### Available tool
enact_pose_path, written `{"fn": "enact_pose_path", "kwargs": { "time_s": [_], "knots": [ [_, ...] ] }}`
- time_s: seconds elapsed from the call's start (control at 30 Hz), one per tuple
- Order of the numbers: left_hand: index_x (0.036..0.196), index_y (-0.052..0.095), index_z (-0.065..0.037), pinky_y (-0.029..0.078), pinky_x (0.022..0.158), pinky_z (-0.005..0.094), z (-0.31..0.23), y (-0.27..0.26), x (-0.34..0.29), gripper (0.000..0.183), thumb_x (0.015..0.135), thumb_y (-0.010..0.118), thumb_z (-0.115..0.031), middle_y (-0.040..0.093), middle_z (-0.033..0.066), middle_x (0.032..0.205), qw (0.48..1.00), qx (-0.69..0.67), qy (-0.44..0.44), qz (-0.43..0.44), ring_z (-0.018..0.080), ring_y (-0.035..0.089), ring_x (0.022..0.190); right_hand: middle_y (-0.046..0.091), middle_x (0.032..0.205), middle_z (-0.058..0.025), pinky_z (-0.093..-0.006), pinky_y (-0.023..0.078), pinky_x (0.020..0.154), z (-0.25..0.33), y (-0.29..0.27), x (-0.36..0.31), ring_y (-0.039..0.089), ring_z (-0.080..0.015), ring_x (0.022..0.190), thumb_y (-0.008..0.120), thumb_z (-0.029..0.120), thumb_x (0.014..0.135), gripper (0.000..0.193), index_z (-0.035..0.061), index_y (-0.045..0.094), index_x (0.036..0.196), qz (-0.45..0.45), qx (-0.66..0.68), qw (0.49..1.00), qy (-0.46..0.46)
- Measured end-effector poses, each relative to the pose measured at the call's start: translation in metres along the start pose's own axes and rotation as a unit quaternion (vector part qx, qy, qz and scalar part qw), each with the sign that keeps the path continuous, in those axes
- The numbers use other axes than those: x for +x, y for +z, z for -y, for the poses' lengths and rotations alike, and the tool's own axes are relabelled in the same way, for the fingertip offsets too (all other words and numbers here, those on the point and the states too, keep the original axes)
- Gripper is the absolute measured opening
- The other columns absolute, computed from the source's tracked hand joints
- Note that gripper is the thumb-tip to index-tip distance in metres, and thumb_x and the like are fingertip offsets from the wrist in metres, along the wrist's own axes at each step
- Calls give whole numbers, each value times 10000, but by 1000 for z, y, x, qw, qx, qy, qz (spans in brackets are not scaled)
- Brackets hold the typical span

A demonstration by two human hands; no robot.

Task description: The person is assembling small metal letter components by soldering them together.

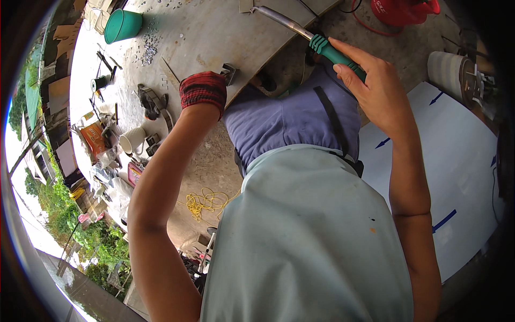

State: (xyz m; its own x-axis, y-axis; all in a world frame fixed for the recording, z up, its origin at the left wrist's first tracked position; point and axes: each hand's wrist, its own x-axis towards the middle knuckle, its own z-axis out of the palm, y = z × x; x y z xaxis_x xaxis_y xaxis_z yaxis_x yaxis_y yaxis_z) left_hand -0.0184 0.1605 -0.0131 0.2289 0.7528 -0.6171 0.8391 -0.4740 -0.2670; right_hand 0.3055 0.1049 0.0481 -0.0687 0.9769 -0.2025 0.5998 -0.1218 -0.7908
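Observation:
My left hand [204, 91], in a red and black knitted glove, is closed at the table's near edge. A small dark metal bracket [229, 73] sticks out past its fingers, which appear to grip it; the fingertips are hidden by the glove's back. My bare right hand [370, 80] is wrapped around a green-handled tool [287, 22] with ribbed rings and a long, slightly bent metal shaft like a soldering iron's. Its narrow tip points up and left, over the grey table [214, 32]. Between the two hands are my purple trousers.
A green bucket [122, 27] stands at the far left beside scattered small metal bits [149, 51]. A white cup [132, 140], hand tools and bags clutter the left side. At upper right is a red gas cylinder [402, 9] with a hose. Yellow cord [205, 204] lies on the floor.

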Motion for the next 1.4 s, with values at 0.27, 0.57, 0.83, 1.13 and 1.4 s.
{"fn": "enact_pose_path", "kwargs": {
  "time_s": [0.27,0.57,0.83,1.13,1.4],
  "knots": [
    [969,757,-102,593,761,456,0,1,0,225,938,538,-146,757,167,942,1000,-9,-1,-1,351,746,917,667,862,-228,-403,481,644,1,-1,-1,488,-261,594,684,202,1002,409,71,640,1386,-4,0,1000,0],
    [979,763,-102,595,767,452,-1,1,1,233,936,540,-150,757,171,945,1000,-2,-6,2,351,748,922,681,895,-230,-398,486,655,-1,-2,0,492,-266,599,687,197,998,414,63,637,1386,-10,4,1000,-3],
    [960,769,-107,596,773,450,-1,1,1,235,934,541,-153,759,170,944,1000,-5,-9,-9,351,748,926,686,919,-232,-392,485,654,-2,-3,0,466,-255,598,685,187,994,422,62,632,1394,-5,-1,1000,-2],
    [965,769,-101,594,773,456,0,8,3,235,936,541,-150,758,176,954,1000,-19,-16,-3,349,749,921,690,936,-232,-385,479,646,3,-5,-1,445,-244,597,682,188,995,426,63,629,1399,8,-7,1000,11],
    [973,771,-104,596,763,460,0,6,2,232,934,545,-142,758,176,950,1000,-12,-10,-6,355,751,917,702,967,-230,-382,485,655,2,-5,-1,461,-238,603,680,189,997,425,60,630,1399,8,-5,1000,11]
  ]
}}
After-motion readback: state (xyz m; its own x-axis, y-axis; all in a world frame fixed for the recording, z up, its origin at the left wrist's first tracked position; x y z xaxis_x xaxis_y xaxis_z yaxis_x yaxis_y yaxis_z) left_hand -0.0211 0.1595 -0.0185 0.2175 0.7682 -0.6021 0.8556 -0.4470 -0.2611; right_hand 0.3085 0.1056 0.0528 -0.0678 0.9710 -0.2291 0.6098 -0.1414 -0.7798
